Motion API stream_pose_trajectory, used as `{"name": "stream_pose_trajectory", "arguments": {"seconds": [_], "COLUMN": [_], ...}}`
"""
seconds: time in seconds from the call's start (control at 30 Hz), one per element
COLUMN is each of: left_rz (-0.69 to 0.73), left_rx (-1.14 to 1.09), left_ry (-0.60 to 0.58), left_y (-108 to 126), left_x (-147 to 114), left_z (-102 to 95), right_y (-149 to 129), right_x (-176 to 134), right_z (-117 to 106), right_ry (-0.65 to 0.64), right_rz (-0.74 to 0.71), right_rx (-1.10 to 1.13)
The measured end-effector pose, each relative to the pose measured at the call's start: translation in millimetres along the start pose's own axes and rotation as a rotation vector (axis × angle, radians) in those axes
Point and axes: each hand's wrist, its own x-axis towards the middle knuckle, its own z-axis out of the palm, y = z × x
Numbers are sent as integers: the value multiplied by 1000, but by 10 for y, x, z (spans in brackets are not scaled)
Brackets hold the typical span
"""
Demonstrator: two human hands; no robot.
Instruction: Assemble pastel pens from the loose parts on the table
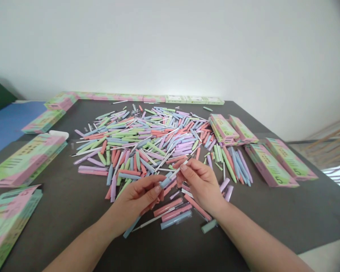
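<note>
My left hand is closed in a pinch on a light-blue pen barrel, in front of the pile. My right hand pinches a thin white pen refill, which lines up with the barrel's upper end. Whether the refill's tip is inside the barrel I cannot tell. Under and between the hands lie a red pen part, a blue one with a clear end, and a loose white refill. Beyond them spreads a large heap of pastel pen parts mixed with white refills.
Patterned pen boxes line the left side of the dark table. More boxes lie at the right, and a row of boxes runs along the back by the white wall. Several assembled-looking pens lie side by side near the right boxes.
</note>
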Motion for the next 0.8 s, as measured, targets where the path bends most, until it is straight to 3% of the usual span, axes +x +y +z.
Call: {"name": "stream_pose_trajectory", "arguments": {"seconds": [0.3,0.8], "left_rz": [109,222], "left_rx": [193,290], "left_ry": [-14,34], "left_y": [27,38], "left_x": [6,-11], "left_z": [-24,-26], "right_y": [-58,-21], "right_x": [-6,-8], "right_z": [15,23], "right_ry": [43,-20], "right_rz": [7,48], "right_rx": [-107,25]}}
